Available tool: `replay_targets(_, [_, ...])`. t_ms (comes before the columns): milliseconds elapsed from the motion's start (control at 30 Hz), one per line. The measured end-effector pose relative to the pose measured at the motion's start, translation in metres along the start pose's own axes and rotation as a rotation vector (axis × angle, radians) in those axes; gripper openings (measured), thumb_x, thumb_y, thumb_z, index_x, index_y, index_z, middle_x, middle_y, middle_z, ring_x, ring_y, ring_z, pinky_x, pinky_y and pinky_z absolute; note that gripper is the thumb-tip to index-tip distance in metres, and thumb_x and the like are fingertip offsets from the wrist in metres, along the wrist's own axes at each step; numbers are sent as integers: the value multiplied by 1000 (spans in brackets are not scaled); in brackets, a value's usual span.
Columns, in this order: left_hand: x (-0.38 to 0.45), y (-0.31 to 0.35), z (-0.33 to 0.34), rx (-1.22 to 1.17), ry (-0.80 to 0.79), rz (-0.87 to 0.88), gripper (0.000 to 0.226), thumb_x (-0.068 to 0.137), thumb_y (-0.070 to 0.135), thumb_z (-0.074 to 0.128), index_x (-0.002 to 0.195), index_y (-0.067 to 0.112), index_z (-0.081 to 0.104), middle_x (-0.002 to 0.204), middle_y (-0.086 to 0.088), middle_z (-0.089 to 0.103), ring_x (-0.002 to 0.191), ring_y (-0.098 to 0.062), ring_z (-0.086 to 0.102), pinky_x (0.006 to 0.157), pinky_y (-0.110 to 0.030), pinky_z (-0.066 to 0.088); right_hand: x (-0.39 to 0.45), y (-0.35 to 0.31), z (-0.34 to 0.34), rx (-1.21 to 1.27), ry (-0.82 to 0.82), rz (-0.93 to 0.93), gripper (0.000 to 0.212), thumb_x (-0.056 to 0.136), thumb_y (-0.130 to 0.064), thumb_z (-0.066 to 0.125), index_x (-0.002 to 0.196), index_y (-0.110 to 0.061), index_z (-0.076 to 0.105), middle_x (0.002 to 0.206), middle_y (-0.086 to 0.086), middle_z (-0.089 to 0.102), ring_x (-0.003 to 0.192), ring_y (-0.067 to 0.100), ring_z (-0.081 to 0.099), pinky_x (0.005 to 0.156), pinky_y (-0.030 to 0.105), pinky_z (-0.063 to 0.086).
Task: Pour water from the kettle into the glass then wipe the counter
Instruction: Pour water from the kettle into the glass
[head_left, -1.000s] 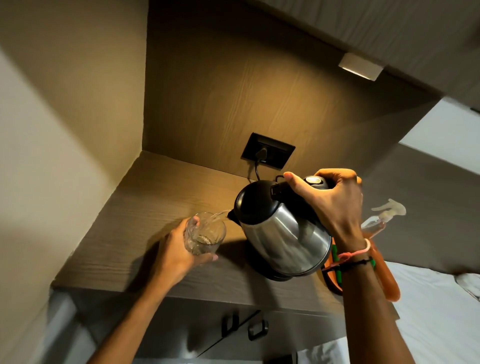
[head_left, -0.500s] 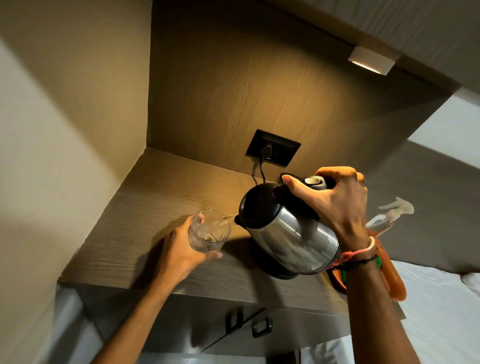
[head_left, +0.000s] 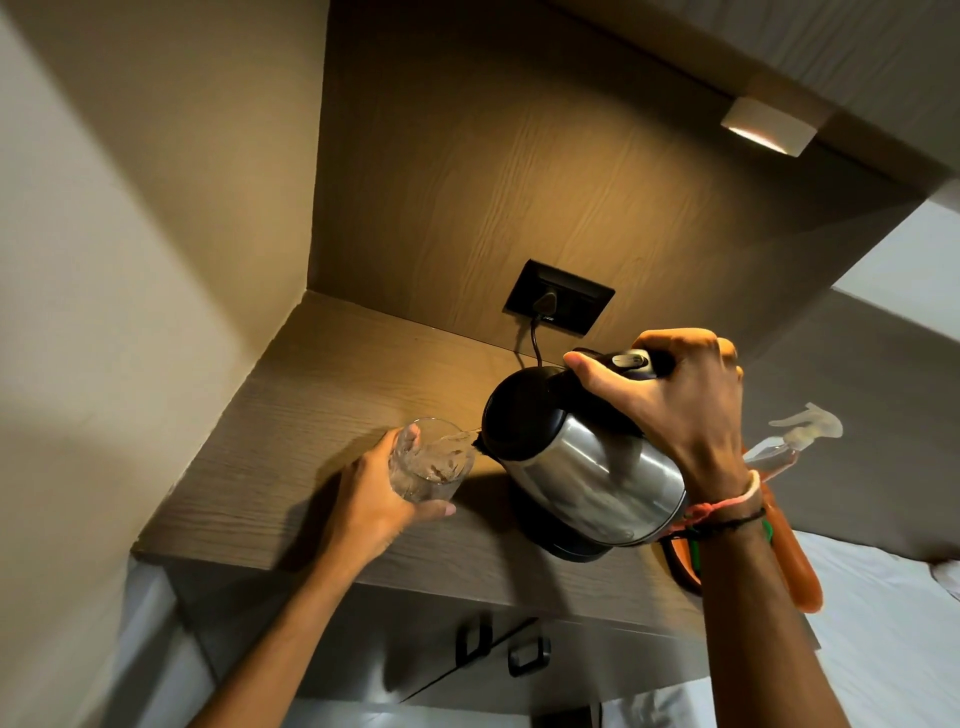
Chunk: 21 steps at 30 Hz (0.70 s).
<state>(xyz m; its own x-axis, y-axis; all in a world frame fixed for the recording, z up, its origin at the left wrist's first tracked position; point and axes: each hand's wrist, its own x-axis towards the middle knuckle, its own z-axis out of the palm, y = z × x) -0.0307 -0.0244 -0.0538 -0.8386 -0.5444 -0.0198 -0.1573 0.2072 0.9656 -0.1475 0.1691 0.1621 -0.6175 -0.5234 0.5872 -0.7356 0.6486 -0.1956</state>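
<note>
Kettle tipped toward the left, steel body with black lid, spout at the rim of the glass. Thin stream of water running from spout into glass. Glass clear, tilted slightly, partly filled with water; exact level hard to read through the reflections. Held just above the counter, near its middle, left of the kettle.

Left hand wrapped around the glass from the outer side, fingers curled behind it, thumb along the lower edge. Right hand clenched round the black kettle handle, thumb stretched forward over the top toward the lid. Cord bracelets on the right wrist.

Black kettle base on the counter below the lifted kettle. Black cable running up from behind the kettle to a plug in the dark wall socket.

Clear spray bottle at the right end of the counter, behind the right wrist; contents not readable. Orange item below it, partly hidden by the forearm. Lit lamp under the upper cabinet. Two dark handles on the cabinet doors below the counter.
</note>
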Motion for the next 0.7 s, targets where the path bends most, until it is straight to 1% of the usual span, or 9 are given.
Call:
replay_targets(100, [-2,2,-1,4,1,7,103,47,25,103,138,18,58,119,4,73,110,-14,68,88,-25,54,1,-1,-1,-11,-5,-18,68,77,-80,68,50,-32,28,47,-13,21,45,7,25,45,27,20])
replay_targets(200, [-3,4,-1,0,3,15,102,48,24,103,139,19,57,119,5,72,112,-15,67,88,-24,53,1,-2,-2,-19,13,-25,68,76,-79,70,51,-36,24,46,-13,19,45,4,23,44,25,20])
replay_targets(333, [-3,4,-2,4,3,21,103,48,27,103,140,19,56,123,2,72,114,-16,67,94,-32,58,2,-2,-2,-23,14,-30,71,77,-78,71,51,-33,24,47,-12,18,46,6,22,45,25,19])
replay_targets(433, [-3,4,-2,27,5,28,104,47,30,103,139,21,56,117,7,71,109,-13,67,88,-25,56,1,2,-2,-1,0,-16,68,77,-81,69,50,-31,31,47,-11,25,47,12,27,47,27,22])
replay_targets(500, [-3,4,-2,27,1,19,104,47,30,103,139,22,56,114,9,70,109,-12,67,86,-22,54,0,5,-2,9,2,-13,67,76,-81,69,50,-28,38,47,-9,28,47,13,29,47,28,24])
replay_targets(567, [-4,4,-3,32,-5,11,106,46,32,103,140,22,55,113,12,69,106,-7,66,81,-14,51,-1,8,-1,24,-1,-9,66,77,-81,69,51,-25,46,47,-8,32,46,13,32,47,27,25])
replay_targets(633, [-4,4,-3,47,-7,3,107,45,34,103,140,23,55,109,15,67,98,4,62,73,-3,44,-1,9,0,29,-2,-10,65,77,-80,68,52,-24,47,47,-8,34,46,13,34,47,26,25])
replay_targets(667, [-4,4,-3,52,-6,-1,107,44,35,103,139,24,56,108,16,67,97,6,61,71,-2,43,-1,9,1,28,-1,-10,65,77,-81,67,52,-24,47,47,-8,33,46,13,34,47,25,25])
replay_targets(700, [-3,5,-3,57,-6,-5,107,44,35,103,139,24,56,108,16,66,98,3,62,72,-3,42,-1,9,1,28,0,-8,66,77,-81,66,52,-24,47,47,-8,33,46,13,34,47,26,26])
